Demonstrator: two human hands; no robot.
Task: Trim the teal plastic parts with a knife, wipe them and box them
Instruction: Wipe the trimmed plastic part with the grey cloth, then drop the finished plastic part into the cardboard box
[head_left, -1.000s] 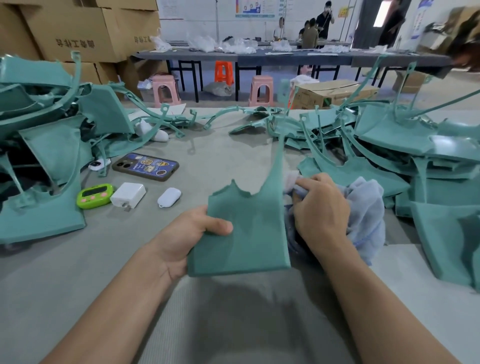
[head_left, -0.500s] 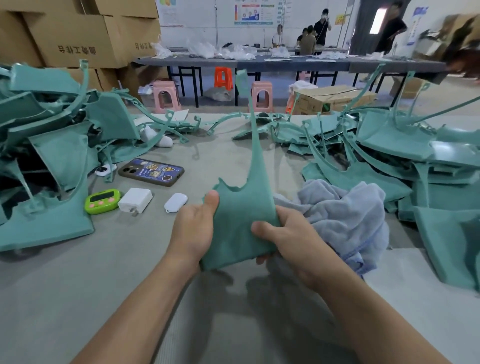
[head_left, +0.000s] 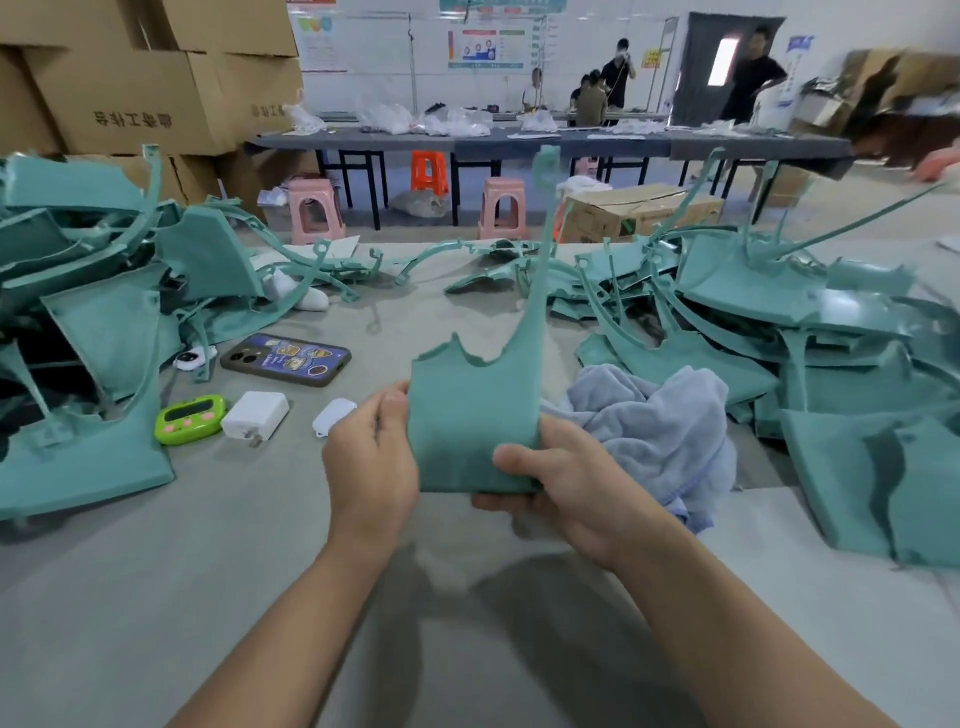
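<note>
Right now I've got the teal part up off the table, held upright in front of me with its long thin arm poking straight up. Both hands are clamped on it. The left hand pinches the left edge with the thumb on the front face, and the right hand wraps the bottom right corner with the thumb laid across the front. The hands sit close together with just the panel between them.

The grey-blue towel lies crumpled on the table just right of the part, with neither hand on it. I can't spot a knife anywhere in the feed. My read is this is the look-it-over step, checking the face and edges before the part moves on.

The top edge has a ragged, notched outline. I can't tell from here whether that's flash to cut or just the shape of the part. If it needs trimming, the next move means freeing one hand and finding the blade first. If it's good, it goes to a box, and the nearest one I see is the cardboard box past the far edge of the table.

That tall arm looks thin, so I'd carry the part by the panel. The heaps of teal parts on the left and right look easy to snag on.
</note>
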